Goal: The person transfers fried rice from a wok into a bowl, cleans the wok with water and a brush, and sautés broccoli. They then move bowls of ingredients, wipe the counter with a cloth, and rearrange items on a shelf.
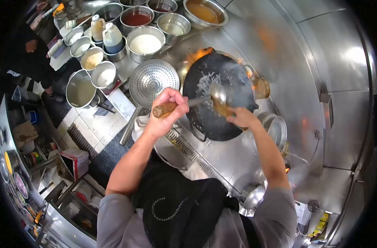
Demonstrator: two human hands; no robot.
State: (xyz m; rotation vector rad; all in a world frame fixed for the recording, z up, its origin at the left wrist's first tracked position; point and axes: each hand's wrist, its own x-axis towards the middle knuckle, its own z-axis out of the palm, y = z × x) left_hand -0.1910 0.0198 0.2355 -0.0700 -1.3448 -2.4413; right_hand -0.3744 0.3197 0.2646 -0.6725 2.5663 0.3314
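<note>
My left hand [169,109] is closed round the wooden handle of a metal ladle [198,101]. The ladle reaches over a large black wok [205,124], its bowl above the middle. From the wok's near right side my right hand [242,118] reaches in, fingers closed on a tan bamboo brush [221,108]. The brush's far end overlaps the ladle's bowl in this view. Whitish wet streaks and steam show inside the wok, and orange flame rises at its far rim. A round perforated strainer [154,82] lies just beyond my left hand.
Several metal pots of sauces and powders, among them a red sauce pot [137,20], stand at the back left beside plastic jugs [113,38]. A steel wall [337,53] bounds the right. A cardboard box [74,163] sits at left. Another person [31,53] stands at far left.
</note>
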